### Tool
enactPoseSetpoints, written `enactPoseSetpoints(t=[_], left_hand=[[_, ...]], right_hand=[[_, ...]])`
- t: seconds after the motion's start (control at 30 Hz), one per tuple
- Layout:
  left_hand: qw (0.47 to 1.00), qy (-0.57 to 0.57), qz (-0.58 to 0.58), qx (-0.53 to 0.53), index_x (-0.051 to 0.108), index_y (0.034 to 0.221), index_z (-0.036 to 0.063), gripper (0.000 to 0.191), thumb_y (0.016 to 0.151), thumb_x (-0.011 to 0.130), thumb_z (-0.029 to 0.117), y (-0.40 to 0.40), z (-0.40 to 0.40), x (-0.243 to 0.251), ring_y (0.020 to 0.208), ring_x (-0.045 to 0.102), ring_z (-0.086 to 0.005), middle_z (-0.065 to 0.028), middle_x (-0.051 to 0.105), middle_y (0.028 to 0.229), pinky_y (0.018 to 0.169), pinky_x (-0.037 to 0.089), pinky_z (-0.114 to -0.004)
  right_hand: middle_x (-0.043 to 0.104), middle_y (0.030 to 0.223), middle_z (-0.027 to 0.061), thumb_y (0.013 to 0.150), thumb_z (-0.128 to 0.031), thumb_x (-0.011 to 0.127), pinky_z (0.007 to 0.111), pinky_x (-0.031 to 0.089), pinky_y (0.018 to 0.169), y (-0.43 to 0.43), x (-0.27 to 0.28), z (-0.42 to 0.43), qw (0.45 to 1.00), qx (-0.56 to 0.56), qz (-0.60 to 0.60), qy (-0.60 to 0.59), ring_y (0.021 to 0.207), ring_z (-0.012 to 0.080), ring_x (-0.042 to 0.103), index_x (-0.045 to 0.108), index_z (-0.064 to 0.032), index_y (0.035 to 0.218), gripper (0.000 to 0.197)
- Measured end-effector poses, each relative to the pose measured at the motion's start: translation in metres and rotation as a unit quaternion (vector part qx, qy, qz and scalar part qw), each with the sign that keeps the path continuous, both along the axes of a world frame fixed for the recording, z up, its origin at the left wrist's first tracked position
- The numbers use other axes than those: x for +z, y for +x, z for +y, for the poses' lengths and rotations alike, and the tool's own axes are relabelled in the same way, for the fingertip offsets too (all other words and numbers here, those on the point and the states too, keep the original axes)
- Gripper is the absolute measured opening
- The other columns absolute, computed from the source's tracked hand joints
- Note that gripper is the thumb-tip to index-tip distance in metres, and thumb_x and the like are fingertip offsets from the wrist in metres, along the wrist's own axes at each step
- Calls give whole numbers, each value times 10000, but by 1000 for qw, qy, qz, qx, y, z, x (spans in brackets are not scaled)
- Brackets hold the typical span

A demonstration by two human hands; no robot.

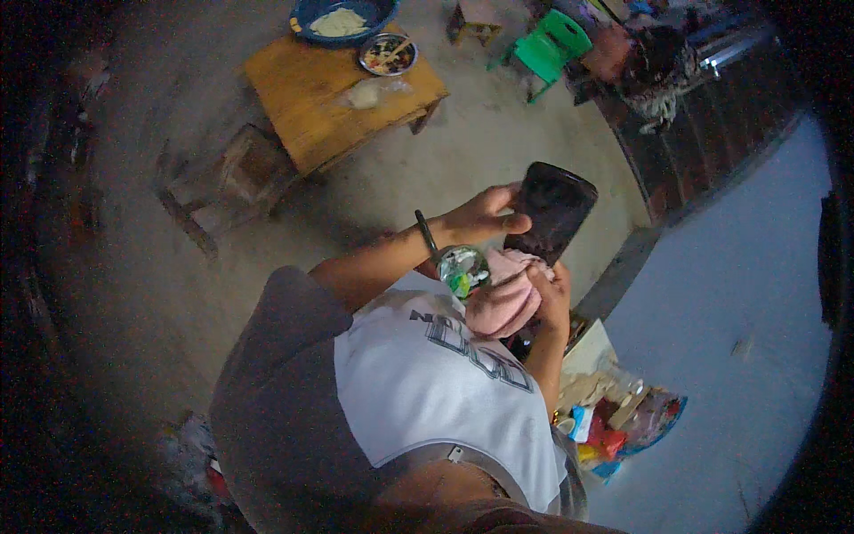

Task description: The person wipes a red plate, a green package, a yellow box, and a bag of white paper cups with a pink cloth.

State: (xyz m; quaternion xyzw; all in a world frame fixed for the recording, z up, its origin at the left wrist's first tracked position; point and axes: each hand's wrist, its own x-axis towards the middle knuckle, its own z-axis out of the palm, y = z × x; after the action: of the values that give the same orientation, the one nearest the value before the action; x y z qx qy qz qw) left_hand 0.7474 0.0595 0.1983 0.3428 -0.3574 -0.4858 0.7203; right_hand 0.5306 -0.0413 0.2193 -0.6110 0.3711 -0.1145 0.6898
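My left hand (490,215), with a dark band on the wrist, grips a black smartphone (554,207) by its left side, thumb on its dark face. My right hand (552,294) holds a bunched pink cloth (507,294) against the phone's lower end. Part of the cloth hangs in front of my white and grey shirt (434,374). Close to the left wrist shows a round clear container (464,270) with green and white contents; its base is hidden.
A low wooden table (293,87) bears a blue basin (320,39) of pale dough or flour, a metal bowl (388,55) of mixed food and a plastic bag (367,93). Nearby stand a wooden stool (233,173) and a green chair (550,50). Packages (604,427) lie at right by a bluish wall (720,280).
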Motion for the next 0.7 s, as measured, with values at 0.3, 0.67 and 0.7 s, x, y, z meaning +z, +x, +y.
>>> enactPoseSetpoints(t=[0.3, 0.67, 0.7], left_hand=[[989, -26, 143, 25, 363, 1418, 24, 985, 702, 777, 558, -47, 23, 54, 1255, 498, -247, -166, 487, 1377, 1057, 410, -393], [953, -59, 170, 243, 492, 1270, -30, 1036, 662, 574, 805, -185, 140, 105, 1041, 599, -233, -134, 603, 1161, 915, 480, -357], [951, -72, 151, 261, 480, 1286, -31, 1094, 673, 451, 874, -189, 173, 127, 1045, 597, -210, -111, 607, 1135, 921, 471, -339]], right_hand=[[641, 1078, -1, 842, -112, 688, 276, 446, 871, 39, 0, -46, 920, 361, -128, 83, 976, 115, 559, 641, -35, 1133, 304], [607, 1180, 103, 946, -248, 579, 362, 455, 961, 4, 30, -57, 934, 278, -13, 223, 1140, 219, 552, 528, -30, 1271, 394], [607, 1180, 103, 946, -248, 579, 362, 455, 961, 18, 42, -33, 929, 295, -26, 223, 1140, 219, 552, 528, -30, 1271, 394]])
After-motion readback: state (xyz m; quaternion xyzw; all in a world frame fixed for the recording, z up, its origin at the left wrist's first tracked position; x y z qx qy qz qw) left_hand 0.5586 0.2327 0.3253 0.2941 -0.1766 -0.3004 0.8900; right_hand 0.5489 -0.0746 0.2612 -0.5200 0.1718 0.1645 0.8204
